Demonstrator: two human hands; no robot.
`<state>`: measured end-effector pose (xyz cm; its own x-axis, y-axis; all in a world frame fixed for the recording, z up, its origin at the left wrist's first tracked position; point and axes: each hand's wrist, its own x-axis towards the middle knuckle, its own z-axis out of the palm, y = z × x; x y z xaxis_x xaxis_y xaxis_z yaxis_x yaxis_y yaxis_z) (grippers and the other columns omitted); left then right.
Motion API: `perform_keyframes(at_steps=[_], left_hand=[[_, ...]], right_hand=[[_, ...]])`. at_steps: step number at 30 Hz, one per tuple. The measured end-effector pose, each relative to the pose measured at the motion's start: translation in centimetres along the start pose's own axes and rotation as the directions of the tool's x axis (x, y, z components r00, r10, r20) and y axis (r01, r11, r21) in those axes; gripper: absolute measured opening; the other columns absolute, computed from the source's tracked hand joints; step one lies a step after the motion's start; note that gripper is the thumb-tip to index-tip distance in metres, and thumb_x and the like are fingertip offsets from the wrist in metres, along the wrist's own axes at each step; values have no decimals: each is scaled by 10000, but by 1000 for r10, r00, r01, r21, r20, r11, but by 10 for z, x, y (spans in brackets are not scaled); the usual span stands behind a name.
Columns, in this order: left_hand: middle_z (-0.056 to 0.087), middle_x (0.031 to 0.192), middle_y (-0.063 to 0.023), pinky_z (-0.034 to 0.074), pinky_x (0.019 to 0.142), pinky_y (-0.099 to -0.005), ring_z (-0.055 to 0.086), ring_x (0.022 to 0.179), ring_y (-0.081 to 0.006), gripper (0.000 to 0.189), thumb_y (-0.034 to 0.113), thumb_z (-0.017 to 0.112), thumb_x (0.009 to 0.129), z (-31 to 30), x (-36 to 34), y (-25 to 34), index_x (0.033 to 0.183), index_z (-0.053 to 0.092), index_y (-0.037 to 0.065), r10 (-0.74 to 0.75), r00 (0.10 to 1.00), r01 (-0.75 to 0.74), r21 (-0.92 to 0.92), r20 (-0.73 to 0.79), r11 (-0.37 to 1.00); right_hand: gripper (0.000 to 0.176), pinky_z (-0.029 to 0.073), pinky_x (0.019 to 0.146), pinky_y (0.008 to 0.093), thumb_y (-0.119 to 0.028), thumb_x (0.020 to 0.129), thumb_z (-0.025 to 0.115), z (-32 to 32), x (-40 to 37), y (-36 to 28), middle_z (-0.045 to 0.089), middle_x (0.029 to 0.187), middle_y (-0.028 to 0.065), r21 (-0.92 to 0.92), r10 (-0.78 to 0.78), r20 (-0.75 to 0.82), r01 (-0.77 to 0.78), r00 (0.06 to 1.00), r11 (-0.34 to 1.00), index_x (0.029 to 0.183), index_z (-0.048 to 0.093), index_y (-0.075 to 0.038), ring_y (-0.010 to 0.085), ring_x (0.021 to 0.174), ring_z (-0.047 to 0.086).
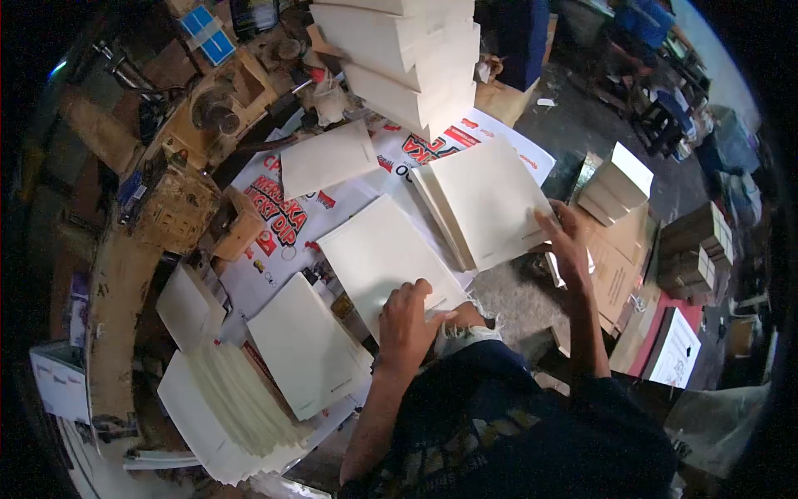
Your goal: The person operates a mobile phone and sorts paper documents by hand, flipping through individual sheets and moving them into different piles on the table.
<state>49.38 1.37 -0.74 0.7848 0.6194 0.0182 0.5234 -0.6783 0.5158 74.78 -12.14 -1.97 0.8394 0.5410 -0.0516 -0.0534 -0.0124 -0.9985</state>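
My right hand [570, 241] grips the right edge of a white paper sheet [499, 200], with the thumb on top and the fingers partly hidden. That sheet lies over a thicker stack of paper [438, 212]. My left hand [407, 327] lies on the lower edge of another white sheet [382, 258], its fingers bent and its thumb spread apart, holding nothing that I can see. Left of it lies a further white sheet [303, 345]. A fanned pile of cream pages [241, 399] sits at the lower left.
A tall pile of paper blocks [407, 66] rises at the back. Beneath the papers is a printed banner [278, 212]. Another white sheet [328, 158] lies near the wooden fixtures [220, 108]. Paper blocks [617, 185] stand on cardboard [611, 270] at right.
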Motion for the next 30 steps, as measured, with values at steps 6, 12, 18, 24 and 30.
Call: perform_keyframes(at_steps=[6,12,18,24,30], left_hand=[[607,979,-146,470,816,-446,599,943,-319,364,247,755,765,-3,-8,-5,1007,571,47,96,993,-105,-134,-71,985],[645,825,-159,524,716,-387,660,748,-283,206,176,668,862,0,-8,-24,932,574,7,95,989,-120,-247,-113,961],[623,912,-84,558,688,-275,628,856,-127,163,121,590,931,-36,-43,-25,1016,573,-17,-454,856,35,-849,-246,527],[608,1016,-79,526,737,-361,603,924,-221,542,287,843,693,-80,-98,-77,1098,577,44,-147,963,9,-519,-225,855],[467,1162,-126,384,973,-455,451,1102,-345,847,296,906,512,-84,-117,-84,1207,467,89,-229,973,230,-9,26,973]], right_hand=[[449,544,713,305,-283,864,663,-30,21,63,655,1035,78,-242,109,28,-99,994,965,1205,574,-4,187,880,654],[696,405,992,349,-398,805,738,-4,17,32,585,1226,180,-315,204,3,-192,979,929,1301,489,22,256,1132,555],[375,491,774,263,-185,878,653,-1,19,31,675,996,70,-77,314,202,-305,928,949,1191,599,13,129,881,623],[580,440,960,332,-263,877,679,18,8,47,616,1157,129,-73,243,223,-233,944,970,1328,454,24,216,1087,568],[643,406,1002,341,-334,903,635,83,-12,63,571,1269,158,-163,139,439,-73,888,984,1386,400,18,231,1180,530]])
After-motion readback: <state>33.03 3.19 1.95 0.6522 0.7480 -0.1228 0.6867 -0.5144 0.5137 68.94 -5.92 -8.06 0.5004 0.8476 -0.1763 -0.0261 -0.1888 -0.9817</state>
